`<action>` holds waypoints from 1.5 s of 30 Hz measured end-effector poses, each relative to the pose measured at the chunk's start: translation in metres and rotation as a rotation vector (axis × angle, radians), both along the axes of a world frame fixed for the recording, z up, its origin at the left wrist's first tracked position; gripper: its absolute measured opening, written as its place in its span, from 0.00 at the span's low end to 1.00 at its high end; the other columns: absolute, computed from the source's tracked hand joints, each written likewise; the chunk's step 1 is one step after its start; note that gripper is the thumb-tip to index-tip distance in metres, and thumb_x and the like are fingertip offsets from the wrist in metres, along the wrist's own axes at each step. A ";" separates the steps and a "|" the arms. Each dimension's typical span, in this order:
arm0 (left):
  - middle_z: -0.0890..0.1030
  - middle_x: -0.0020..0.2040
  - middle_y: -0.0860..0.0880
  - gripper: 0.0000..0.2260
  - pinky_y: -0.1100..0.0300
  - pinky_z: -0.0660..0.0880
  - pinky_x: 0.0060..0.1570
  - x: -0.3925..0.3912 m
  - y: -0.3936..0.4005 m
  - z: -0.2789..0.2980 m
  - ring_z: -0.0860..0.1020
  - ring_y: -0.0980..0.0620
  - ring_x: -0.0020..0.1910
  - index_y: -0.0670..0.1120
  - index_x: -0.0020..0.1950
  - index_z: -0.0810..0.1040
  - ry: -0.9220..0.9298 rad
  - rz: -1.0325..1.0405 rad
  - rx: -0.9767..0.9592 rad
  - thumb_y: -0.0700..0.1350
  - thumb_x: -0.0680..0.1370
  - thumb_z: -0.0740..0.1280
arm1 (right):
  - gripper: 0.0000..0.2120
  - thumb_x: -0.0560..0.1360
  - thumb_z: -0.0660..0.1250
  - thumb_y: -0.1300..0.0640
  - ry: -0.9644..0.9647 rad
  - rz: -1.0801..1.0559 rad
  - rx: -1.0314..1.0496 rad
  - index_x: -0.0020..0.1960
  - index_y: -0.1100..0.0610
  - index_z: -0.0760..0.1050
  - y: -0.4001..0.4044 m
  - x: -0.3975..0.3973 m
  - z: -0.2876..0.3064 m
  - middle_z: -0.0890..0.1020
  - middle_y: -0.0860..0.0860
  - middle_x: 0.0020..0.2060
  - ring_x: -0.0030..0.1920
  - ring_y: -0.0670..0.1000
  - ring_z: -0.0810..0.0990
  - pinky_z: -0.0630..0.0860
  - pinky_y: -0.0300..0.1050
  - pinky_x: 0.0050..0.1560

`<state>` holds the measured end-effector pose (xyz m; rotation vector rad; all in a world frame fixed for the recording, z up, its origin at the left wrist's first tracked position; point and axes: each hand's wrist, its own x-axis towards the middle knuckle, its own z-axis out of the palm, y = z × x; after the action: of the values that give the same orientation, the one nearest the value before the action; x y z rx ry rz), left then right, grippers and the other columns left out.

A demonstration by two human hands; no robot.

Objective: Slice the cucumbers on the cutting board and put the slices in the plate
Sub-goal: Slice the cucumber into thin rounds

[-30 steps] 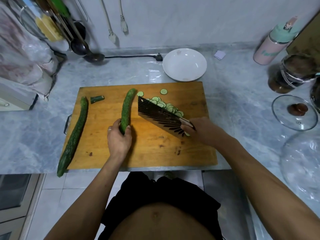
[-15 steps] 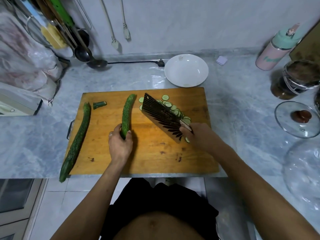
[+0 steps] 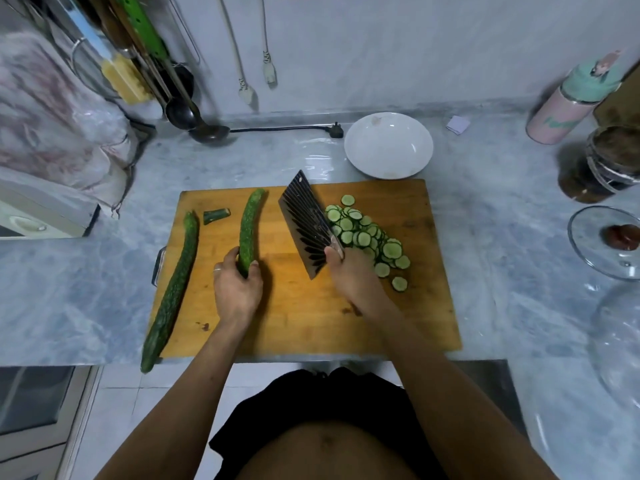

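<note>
On the wooden cutting board [image 3: 398, 320] my left hand [image 3: 237, 292] grips the near end of a short cucumber [image 3: 250, 223] that lies pointing away from me. My right hand [image 3: 353, 278] holds a dark cleaver [image 3: 304, 223], its blade standing on the board just left of a heap of cucumber slices [image 3: 367, 237]. A long whole cucumber [image 3: 173, 289] lies along the board's left edge, its near end overhanging the counter. A cut stem end [image 3: 216, 215] sits beside it. The white plate [image 3: 388, 144] stands behind the board with nothing in it.
The grey marble counter [image 3: 86, 289] carries a pink bottle [image 3: 571, 105] and a brown jar [image 3: 606, 161] at the right, with a glass lid [image 3: 604, 242] nearer. Ladles [image 3: 194, 123] and bags hang at the left. A plug cable [image 3: 287, 128] lies behind the board.
The cleaver has swung more upright and pushed the slices to the right into a heap. My left hand keeps its hold on the short cucumber. The camera has tilted down slightly.
</note>
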<state>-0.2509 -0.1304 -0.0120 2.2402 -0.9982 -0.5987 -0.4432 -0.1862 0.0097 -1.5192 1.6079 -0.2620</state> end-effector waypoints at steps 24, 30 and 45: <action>0.72 0.67 0.41 0.25 0.50 0.75 0.57 0.026 0.016 -0.012 0.73 0.40 0.62 0.49 0.75 0.69 -0.219 -0.612 0.032 0.49 0.79 0.68 | 0.14 0.83 0.57 0.44 0.204 -0.019 -0.177 0.47 0.54 0.69 0.083 -0.005 0.028 0.74 0.50 0.35 0.37 0.57 0.77 0.66 0.46 0.34; 0.79 0.58 0.42 0.18 0.54 0.74 0.49 0.010 -0.009 -0.023 0.75 0.39 0.57 0.47 0.69 0.77 -0.262 -0.710 -0.051 0.41 0.78 0.66 | 0.14 0.83 0.56 0.43 0.254 -0.060 -0.244 0.47 0.53 0.68 0.089 -0.009 0.031 0.78 0.52 0.38 0.39 0.57 0.77 0.68 0.47 0.36; 0.80 0.60 0.46 0.11 0.54 0.76 0.49 -0.015 -0.006 -0.027 0.77 0.43 0.56 0.46 0.60 0.79 -0.421 -0.608 -0.077 0.48 0.81 0.66 | 0.21 0.82 0.57 0.46 -0.028 0.150 0.198 0.39 0.58 0.75 0.029 -0.040 0.028 0.78 0.54 0.33 0.35 0.55 0.78 0.71 0.46 0.38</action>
<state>-0.2657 -0.1362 -0.0394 2.0195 -1.9125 -0.3202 -0.4829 -0.1569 0.0377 -1.4666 1.4449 -0.0390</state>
